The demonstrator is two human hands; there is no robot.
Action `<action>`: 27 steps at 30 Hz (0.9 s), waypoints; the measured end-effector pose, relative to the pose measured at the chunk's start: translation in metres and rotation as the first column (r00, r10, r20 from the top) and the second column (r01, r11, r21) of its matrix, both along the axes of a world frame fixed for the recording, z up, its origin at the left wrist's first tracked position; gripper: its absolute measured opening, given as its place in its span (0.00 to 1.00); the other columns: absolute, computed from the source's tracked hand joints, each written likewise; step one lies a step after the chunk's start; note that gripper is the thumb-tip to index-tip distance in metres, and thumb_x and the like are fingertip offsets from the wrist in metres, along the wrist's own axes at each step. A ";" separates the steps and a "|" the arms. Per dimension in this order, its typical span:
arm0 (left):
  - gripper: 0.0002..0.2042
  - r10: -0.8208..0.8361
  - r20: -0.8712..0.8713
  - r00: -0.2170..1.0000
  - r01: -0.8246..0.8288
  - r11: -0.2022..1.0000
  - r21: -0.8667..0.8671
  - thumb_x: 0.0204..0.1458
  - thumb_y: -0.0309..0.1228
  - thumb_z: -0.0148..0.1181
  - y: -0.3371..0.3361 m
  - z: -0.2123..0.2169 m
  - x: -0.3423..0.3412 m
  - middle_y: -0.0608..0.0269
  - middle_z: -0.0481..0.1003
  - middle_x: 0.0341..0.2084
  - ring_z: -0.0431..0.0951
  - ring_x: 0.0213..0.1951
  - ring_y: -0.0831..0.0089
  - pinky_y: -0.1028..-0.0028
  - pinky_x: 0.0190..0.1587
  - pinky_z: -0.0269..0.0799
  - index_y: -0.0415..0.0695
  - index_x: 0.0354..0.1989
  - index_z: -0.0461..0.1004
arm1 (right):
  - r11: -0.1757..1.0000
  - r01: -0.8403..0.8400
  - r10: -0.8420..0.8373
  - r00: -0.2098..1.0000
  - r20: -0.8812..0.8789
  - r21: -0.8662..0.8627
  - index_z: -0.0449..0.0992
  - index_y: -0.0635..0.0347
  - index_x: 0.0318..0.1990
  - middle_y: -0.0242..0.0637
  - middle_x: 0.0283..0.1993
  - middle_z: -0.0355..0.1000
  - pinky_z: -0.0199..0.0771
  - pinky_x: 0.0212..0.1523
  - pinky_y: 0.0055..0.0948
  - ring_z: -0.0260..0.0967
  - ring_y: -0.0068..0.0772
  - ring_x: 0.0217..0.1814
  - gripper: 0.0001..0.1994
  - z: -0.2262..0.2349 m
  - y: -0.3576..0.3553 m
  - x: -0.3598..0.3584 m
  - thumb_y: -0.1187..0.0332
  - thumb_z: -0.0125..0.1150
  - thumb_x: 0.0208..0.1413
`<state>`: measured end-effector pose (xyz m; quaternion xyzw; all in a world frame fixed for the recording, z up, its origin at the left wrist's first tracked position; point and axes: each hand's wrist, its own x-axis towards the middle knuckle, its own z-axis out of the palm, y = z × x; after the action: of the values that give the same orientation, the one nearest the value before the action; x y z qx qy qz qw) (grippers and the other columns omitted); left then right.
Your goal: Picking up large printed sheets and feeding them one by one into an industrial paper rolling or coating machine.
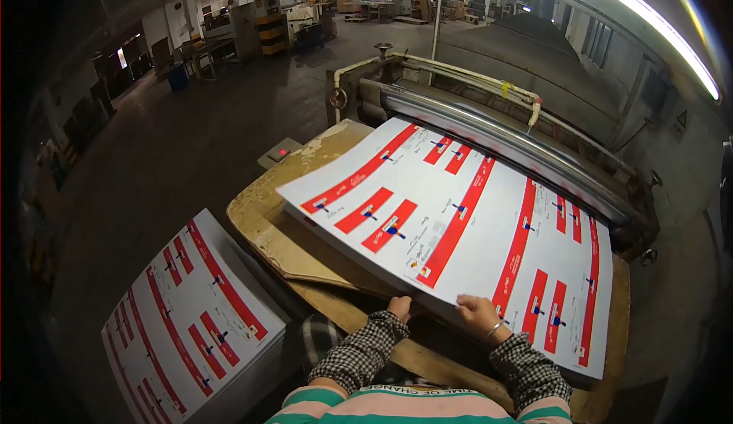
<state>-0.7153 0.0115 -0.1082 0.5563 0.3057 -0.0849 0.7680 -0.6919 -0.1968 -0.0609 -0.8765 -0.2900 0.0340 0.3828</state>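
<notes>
A large white printed sheet [458, 225] with red bands and small blue marks lies on top of a stack on a worn wooden feed board [256, 203]. Its far edge reaches the metal roller [489, 134]. My right hand [479, 315], with a bracelet at the wrist, is closed on the sheet's near edge, fingers curled. Left of it, my left hand [399, 307] is closed at the near edge of the stack and board; what its fingers hold is hidden. Both forearms wear black-and-white checked sleeves.
A tall stack of similar printed sheets [187, 309] stands at the lower left. Pale pipes [473, 80] run above the roller machine, which has handwheels at its ends. A small box with a red light [283, 152] sits left of the board. A blue bin [177, 77] stands farther off.
</notes>
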 end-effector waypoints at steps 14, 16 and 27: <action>0.14 0.029 0.250 0.968 0.062 0.936 -0.348 0.45 0.32 0.54 -0.008 -0.011 -0.003 0.60 0.71 0.28 0.72 0.26 0.73 0.76 0.26 0.68 0.38 0.37 0.65 | 0.954 0.086 -0.062 0.994 0.092 -0.287 0.67 0.69 0.40 0.53 0.44 0.62 0.56 0.51 0.37 0.57 0.47 0.50 0.29 -0.026 0.006 0.075 0.53 0.61 0.33; 0.14 0.009 0.267 0.964 0.096 0.920 -0.379 0.45 0.29 0.53 -0.006 -0.018 0.000 0.60 0.71 0.33 0.73 0.31 0.71 0.77 0.27 0.68 0.39 0.40 0.64 | 0.899 -0.094 0.145 0.985 0.088 -0.427 0.62 0.67 0.46 0.57 0.50 0.56 0.50 0.55 0.40 0.49 0.51 0.56 0.35 -0.039 0.015 0.039 0.52 0.63 0.31; 0.08 -0.069 0.047 0.996 0.077 0.979 -0.189 0.44 0.24 0.49 -0.006 0.016 -0.004 0.54 0.71 0.26 0.71 0.28 0.66 0.68 0.29 0.68 0.32 0.31 0.69 | 0.981 -0.078 0.071 0.996 -0.048 -0.180 0.72 0.63 0.29 0.46 0.20 0.67 0.65 0.25 0.28 0.65 0.36 0.21 0.10 0.028 -0.006 0.033 0.70 0.46 0.40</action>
<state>-0.7194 0.0056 -0.0925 0.4926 0.2598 -0.1308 0.8202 -0.6589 -0.2024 -0.0333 -0.8954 -0.3103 0.0927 0.3056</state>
